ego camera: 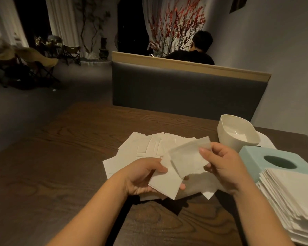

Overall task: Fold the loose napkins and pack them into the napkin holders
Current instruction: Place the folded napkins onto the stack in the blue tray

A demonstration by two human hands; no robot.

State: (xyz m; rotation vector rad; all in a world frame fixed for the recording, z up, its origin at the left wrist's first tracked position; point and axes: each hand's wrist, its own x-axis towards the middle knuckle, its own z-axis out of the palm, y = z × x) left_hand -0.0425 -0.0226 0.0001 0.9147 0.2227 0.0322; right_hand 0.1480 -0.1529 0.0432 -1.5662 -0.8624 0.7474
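Observation:
Above the wooden table [66, 157], my left hand [142, 178] grips a folded white napkin [164, 183] between thumb and fingers. My right hand [220, 167] pinches a second, thinner napkin [187, 160] by its right edge, and it overlaps the first. Beneath both hands, loose napkins [146, 148] lie spread in a heap. A white bowl-shaped holder [236, 132] stands at the right with some white paper inside. A pale teal box holder [267, 162] with an oval top opening sits in front of it.
A tall stack of white napkins [292, 197] rests at the right edge, against the teal box. A grey padded bench back [185, 91] faces me across the table; a person sits behind it. Chairs and plants stand far left.

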